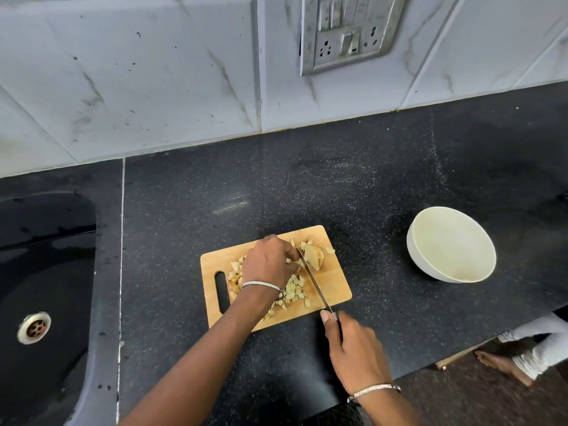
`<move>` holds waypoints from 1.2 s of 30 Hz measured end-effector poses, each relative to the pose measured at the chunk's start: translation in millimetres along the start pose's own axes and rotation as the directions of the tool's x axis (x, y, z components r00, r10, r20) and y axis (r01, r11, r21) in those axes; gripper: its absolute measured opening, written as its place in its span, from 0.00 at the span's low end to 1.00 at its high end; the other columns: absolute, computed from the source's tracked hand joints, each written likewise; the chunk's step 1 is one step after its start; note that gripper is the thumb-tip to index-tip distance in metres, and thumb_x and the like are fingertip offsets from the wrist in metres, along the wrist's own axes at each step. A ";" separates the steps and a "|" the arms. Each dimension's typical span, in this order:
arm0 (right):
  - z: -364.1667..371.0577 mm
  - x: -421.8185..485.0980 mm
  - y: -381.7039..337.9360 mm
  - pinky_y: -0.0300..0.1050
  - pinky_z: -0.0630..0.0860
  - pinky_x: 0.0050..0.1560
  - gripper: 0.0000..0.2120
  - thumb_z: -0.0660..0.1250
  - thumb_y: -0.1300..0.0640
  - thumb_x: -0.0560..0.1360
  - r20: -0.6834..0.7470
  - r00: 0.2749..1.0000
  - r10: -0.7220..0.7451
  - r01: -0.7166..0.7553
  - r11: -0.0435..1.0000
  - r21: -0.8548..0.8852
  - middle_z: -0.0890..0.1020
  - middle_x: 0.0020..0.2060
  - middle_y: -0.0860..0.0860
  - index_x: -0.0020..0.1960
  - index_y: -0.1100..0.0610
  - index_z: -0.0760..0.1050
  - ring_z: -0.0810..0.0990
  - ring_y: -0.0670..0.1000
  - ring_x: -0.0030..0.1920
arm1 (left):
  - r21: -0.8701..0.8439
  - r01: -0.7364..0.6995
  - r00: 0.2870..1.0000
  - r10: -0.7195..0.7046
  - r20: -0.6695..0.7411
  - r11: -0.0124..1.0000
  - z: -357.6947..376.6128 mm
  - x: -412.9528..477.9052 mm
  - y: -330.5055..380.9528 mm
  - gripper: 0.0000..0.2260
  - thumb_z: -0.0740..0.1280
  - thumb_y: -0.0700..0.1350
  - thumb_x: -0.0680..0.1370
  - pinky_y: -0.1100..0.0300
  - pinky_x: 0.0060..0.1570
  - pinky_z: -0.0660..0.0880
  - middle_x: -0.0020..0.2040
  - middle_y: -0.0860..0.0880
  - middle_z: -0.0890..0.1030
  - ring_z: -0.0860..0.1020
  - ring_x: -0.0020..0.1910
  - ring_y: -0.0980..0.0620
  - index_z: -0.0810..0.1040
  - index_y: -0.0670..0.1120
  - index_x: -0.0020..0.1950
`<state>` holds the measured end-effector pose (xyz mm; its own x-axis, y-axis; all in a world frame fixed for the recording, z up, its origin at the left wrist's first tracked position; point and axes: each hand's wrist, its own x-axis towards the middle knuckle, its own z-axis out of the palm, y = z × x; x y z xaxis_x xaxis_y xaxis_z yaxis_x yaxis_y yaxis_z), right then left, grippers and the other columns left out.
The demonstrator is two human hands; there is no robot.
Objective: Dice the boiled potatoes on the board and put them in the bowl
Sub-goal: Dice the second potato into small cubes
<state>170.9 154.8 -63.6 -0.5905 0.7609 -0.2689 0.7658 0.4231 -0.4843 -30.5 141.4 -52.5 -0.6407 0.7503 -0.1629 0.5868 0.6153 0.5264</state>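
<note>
Diced potato is lying in a loose heap on the wooden board, and an uncut potato chunk is sitting near the board's far right corner. The board is resting on a black speckled counter, with the white bowl standing well apart to its right. The left hand is arching over the heap, its fingers curling down onto the potato chunk and holding it beside the blade. The right hand is gripping the knife by its handle just off the board's near edge, one finger lying straight along the top, the blade running diagonally across the board to the chunk. A black sink with a metal drain is sitting in the counter at the left, and pale veined tiles are rising behind, carrying a grimy switch panel. The left hand is covering part of the heap and its own fingertips, the knife handle is hiding almost wholly inside the right hand, and the frame's left edge is cutting off the sink. At the lower right, below the counter's edge, a bare foot and some white cloth are showing over a brownish floor.
</note>
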 end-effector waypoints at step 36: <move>-17.1 -5.0 -0.3 0.54 0.75 0.42 0.21 0.43 0.34 0.78 0.015 0.999 0.042 -0.042 0.999 -0.003 0.76 0.33 0.48 0.38 0.47 0.62 0.78 0.54 0.39 | 0.027 -0.021 0.999 0.023 -0.044 0.999 6.7 1.1 -10.0 0.09 0.76 0.57 0.68 0.60 0.34 0.74 0.41 0.56 0.78 0.76 0.38 0.55 0.81 0.55 0.42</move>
<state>178.0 159.3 -47.8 -0.5615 0.7707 -0.3013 0.7907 0.3923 -0.4700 -33.7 137.6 -63.6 -0.6483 0.7527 -0.1145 0.6134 0.6054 0.5072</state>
